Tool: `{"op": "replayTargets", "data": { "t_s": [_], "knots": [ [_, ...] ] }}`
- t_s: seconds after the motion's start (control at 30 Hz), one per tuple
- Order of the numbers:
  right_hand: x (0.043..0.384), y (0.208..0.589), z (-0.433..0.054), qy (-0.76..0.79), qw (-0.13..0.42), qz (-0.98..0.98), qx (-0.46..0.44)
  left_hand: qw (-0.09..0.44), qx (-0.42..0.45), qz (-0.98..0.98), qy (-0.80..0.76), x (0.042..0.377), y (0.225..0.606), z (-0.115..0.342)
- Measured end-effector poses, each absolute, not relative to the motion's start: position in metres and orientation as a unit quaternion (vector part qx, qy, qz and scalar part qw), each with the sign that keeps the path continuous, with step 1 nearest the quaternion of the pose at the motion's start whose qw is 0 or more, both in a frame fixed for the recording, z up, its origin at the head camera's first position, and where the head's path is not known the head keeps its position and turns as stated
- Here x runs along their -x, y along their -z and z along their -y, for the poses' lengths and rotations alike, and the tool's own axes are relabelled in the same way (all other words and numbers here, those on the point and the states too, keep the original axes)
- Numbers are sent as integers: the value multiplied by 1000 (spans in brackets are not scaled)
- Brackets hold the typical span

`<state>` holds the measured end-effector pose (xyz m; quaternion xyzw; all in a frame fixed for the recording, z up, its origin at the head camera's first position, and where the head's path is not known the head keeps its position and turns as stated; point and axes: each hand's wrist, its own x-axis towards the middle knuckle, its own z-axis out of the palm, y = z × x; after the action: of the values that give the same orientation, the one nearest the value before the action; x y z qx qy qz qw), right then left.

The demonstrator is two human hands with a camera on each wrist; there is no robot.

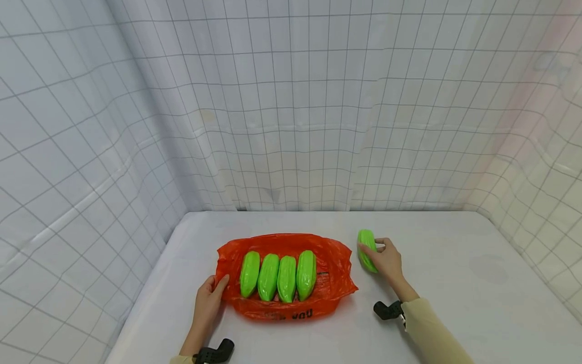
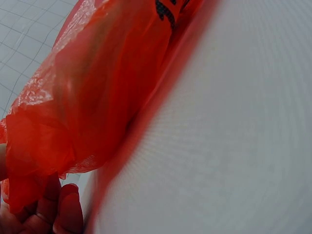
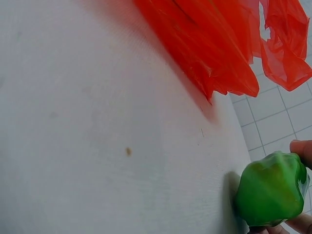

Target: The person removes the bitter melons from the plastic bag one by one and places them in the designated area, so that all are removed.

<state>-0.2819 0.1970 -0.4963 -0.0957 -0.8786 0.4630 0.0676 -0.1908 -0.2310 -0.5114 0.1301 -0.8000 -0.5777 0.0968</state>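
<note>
A red plastic bag (image 1: pixel 334 273) with dark lettering lies spread on the table, its edges standing up around several bright green, ridged, elongated vegetables (image 1: pixel 286 278) set side by side. My left hand (image 1: pixel 209 301) pinches the bag's left edge; the left wrist view shows the thumb and fingers on either side of the thin plastic (image 2: pixel 97 92). Right of the bag, my right hand (image 1: pixel 385 259) grips one more green ridged vegetable (image 1: pixel 366 237), thumb on one side and fingers on the other. The right wrist view shows that vegetable (image 3: pixel 270 190) end-on, close to the tabletop.
The white tabletop (image 1: pixel 477 283) stretches to the right of the bag and in front of it. White curtains (image 1: pixel 291 111) with a grid pattern hang behind and at both sides. Each wrist carries a black camera mount (image 1: pixel 388 310).
</note>
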Motion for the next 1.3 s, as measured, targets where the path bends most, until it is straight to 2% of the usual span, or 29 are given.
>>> {"op": "replayTargets", "data": {
  "t_s": [1.3],
  "knots": [
    [287, 492, -200, -426, 31, 900, 90, 97, -119, 798, 583, 188, 508, 230]
  ]
}}
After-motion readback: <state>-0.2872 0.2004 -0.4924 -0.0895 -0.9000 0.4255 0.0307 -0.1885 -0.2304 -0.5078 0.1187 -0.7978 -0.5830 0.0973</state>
